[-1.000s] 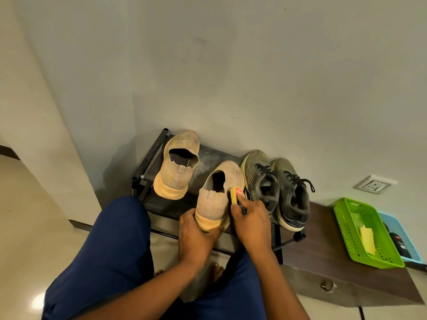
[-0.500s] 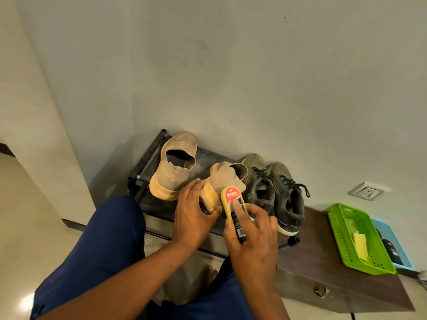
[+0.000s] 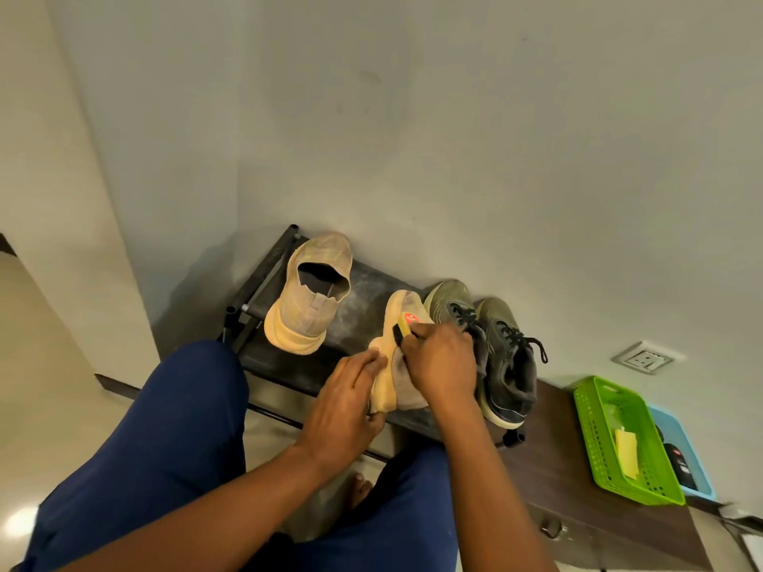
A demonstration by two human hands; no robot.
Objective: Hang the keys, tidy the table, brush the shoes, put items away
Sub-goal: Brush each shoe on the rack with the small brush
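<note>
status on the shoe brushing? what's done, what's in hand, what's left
Done: nothing provably finished; keys aren't in view.
In hand: left hand steadies the tan shoe, tipped on its side on the rack, while right hand works the yellow brush along it.
Left: the other tan shoe and the dark sneakers sit untouched. The green basket and blue tray are on the table.

A home entryway: low shoe rack (image 3: 264,282) against a plain wall, worn sneakers (image 3: 501,357) on it, a wall socket (image 3: 645,358) (near floor level), plastic baskets (image 3: 619,439) alongside.
</note>
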